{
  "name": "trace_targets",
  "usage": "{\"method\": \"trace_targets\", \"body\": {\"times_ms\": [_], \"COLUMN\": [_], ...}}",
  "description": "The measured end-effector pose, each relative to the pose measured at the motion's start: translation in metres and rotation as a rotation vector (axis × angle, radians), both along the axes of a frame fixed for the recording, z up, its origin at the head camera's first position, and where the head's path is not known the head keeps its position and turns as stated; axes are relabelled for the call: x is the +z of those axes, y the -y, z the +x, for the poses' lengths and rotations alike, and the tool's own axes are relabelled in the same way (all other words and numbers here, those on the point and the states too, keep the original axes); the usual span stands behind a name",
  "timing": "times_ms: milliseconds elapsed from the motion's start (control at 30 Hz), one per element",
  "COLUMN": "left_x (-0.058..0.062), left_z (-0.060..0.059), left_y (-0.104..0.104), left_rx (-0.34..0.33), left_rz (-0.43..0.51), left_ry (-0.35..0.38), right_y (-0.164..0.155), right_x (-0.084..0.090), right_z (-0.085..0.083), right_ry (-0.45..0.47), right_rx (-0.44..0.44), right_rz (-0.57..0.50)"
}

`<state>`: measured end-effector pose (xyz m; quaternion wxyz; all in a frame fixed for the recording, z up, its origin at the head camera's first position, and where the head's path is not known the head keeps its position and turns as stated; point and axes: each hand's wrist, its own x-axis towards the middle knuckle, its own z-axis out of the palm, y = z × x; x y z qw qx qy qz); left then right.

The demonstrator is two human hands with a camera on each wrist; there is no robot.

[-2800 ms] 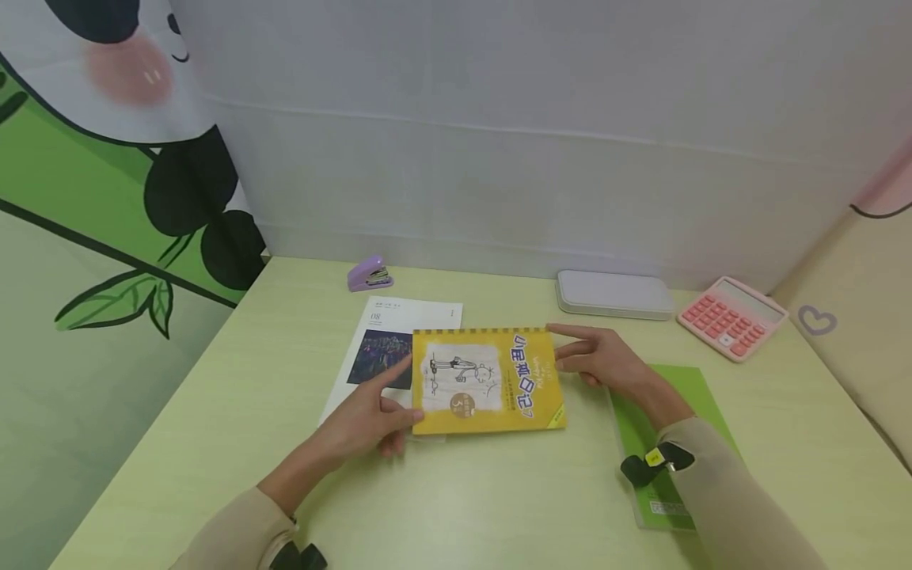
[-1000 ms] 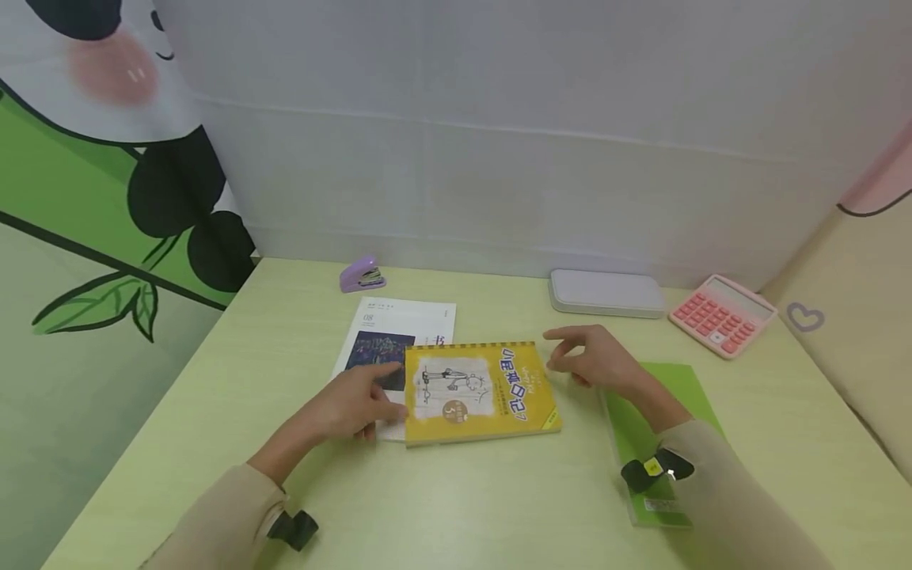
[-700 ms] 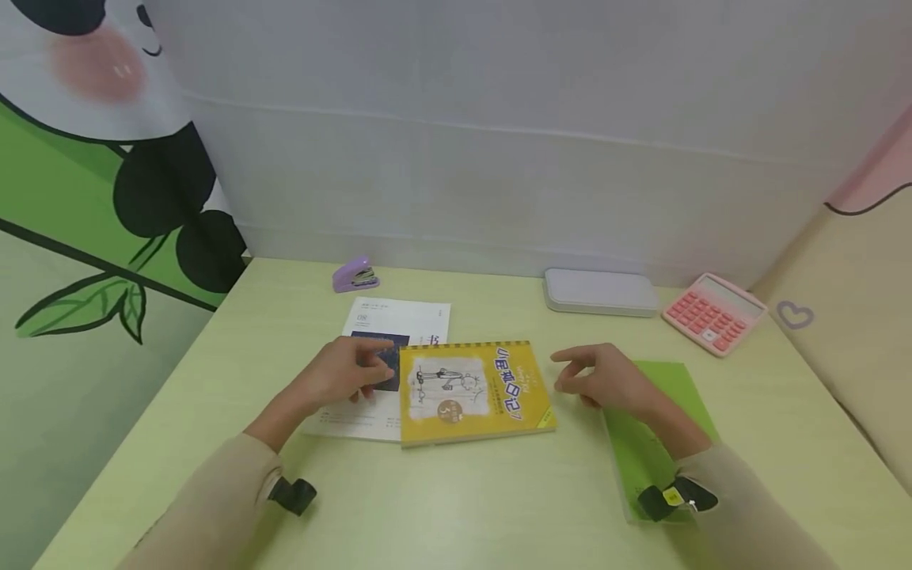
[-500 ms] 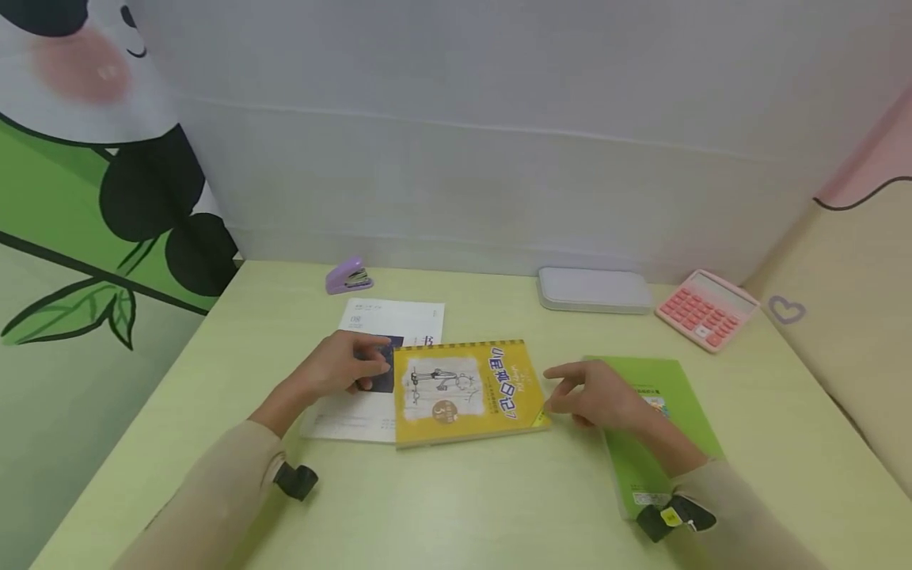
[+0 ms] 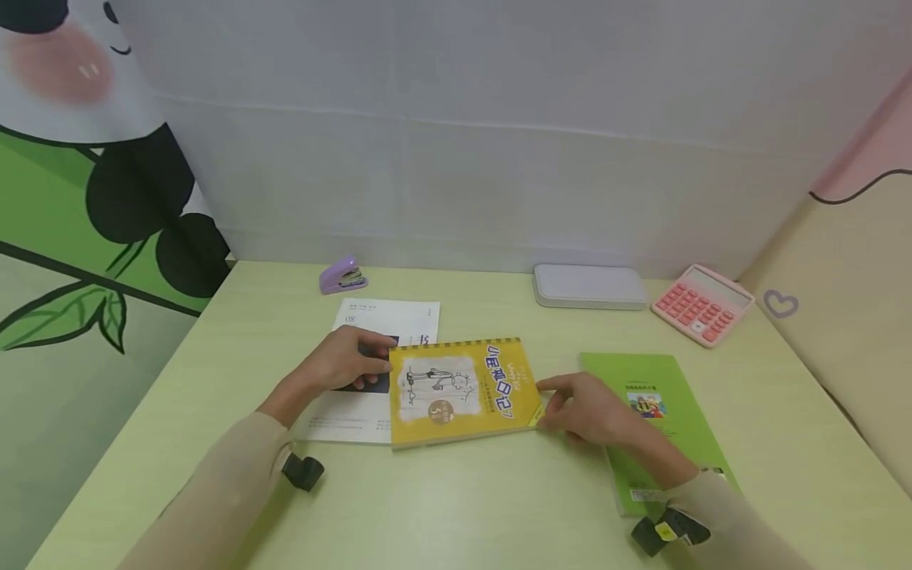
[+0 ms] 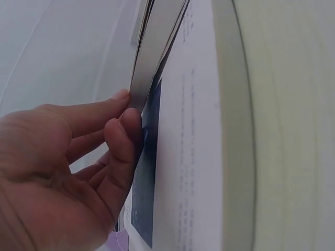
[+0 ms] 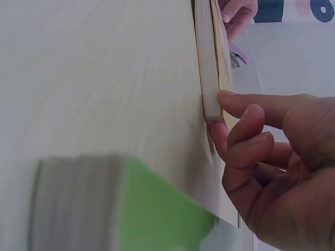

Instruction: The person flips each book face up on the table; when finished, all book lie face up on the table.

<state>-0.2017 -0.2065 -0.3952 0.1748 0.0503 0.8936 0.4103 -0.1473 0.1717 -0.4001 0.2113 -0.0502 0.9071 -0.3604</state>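
A yellow book [image 5: 459,390] lies flat near the middle of the table [image 5: 463,499], partly on top of a white booklet [image 5: 370,372] that sticks out at its left. The left hand [image 5: 347,366] is at the book's left edge; in the left wrist view its fingers [image 6: 112,138] are curled and the thumb and fingertips pinch the edge of the cover. The right hand [image 5: 587,408] is at the book's near right corner, the thumb and forefinger [image 7: 246,107] bent around that corner and touching it, the other fingers curled beneath. A green book [image 5: 659,419] lies just right of the yellow one, under the right wrist. Along the far edge sit a purple stapler [image 5: 342,275], a grey case [image 5: 590,286] and, toward the far right corner, a pink calculator [image 5: 701,303].
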Motion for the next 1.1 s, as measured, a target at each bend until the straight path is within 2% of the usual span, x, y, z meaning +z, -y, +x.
{"method": "trace_targets", "body": {"times_ms": [167, 367, 600, 800, 900, 1100], "left_x": [-0.001, -0.001, 0.001, 0.0, -0.001, -0.002], "left_z": [-0.001, 0.001, 0.006, 0.012, 0.014, 0.021], "left_y": [0.0, 0.001, -0.001, -0.002, -0.003, -0.002], "left_rx": [-0.002, 0.001, 0.037, 0.058, 0.051, 0.037], "left_rz": [-0.021, -0.038, -0.036, -0.041, -0.047, -0.043], "left_ry": [-0.015, -0.035, -0.01, 0.001, 0.002, -0.013], "right_y": [0.004, 0.003, -0.004, -0.009, -0.011, -0.009], "right_x": [0.001, 0.003, 0.007, 0.008, 0.007, 0.009], "right_z": [0.0, -0.005, -0.025, -0.045, -0.052, -0.064], "right_ry": [0.005, 0.0, 0.013, -0.033, -0.049, -0.035], "right_rx": [-0.02, 0.008, 0.062, 0.102, 0.084, -0.018], "right_rz": [0.006, 0.012, 0.022, 0.059, 0.066, 0.092]}}
